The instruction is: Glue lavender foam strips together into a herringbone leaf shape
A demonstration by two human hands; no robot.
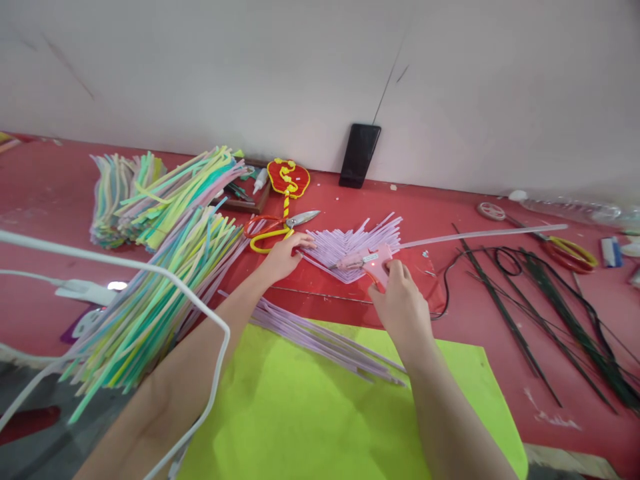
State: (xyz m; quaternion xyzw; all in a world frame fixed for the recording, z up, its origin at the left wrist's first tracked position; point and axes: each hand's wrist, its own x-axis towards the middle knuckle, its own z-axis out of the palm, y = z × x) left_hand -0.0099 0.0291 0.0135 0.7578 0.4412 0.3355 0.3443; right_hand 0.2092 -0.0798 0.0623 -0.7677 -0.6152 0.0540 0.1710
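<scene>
My right hand (403, 300) is wrapped round the grip of a pink hot glue gun (376, 262), which points left. A long translucent glue stick (480, 235) sticks out of its back. Under the nozzle lies a V-shaped piece made of lilac pipe cleaners (345, 240), flat on the red table. At this piece's left edge, my left hand (286, 257) pinches a lilac pipe cleaner; its fingertips are partly hidden. Several loose lilac pipe cleaners (320, 337) lie nearer to me, across a lime-green sheet (310, 407).
Bundles of pastel pipe cleaners (170, 267) fill the left side. Scissors (280, 230) lie behind my left hand. A black phone (360, 155) leans on the wall. Dark green stems (565, 320) and a black cord (447, 287) spread at right. A white cable (220, 327) crosses in front.
</scene>
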